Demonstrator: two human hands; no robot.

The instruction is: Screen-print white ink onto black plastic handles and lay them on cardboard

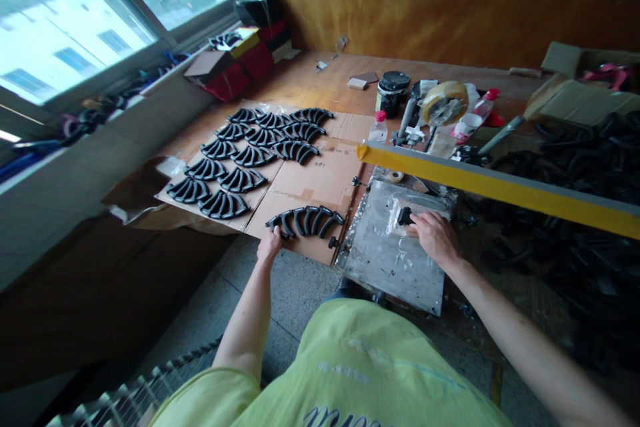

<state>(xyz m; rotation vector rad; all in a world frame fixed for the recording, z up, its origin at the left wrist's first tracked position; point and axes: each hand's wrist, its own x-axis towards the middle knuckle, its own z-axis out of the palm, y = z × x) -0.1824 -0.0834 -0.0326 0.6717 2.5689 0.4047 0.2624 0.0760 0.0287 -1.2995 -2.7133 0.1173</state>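
My left hand [270, 244] is closed at the near left end of a fan-shaped row of black curved pieces [313, 220], which lies on the flat cardboard [280, 190]. My right hand [436, 235] pinches a small black piece [405, 215] over a pale, smeared square pad [395, 225]. Under the pad is a grey metal plate [370, 260] spotted with white residue. Farther back on the cardboard, several similar black fans [243, 179] are laid out in rows. A small black knob-like part [333, 242] sits at the cardboard's right edge.
A yellow-edged bar [500, 183] crosses above the bench on the right. Behind it stand a tape roll [444, 103], a dark tub [394, 90] and a red-capped bottle [379, 127]. Black parts [575, 233] are heaped at right. Boxes [227, 73] line the window side.
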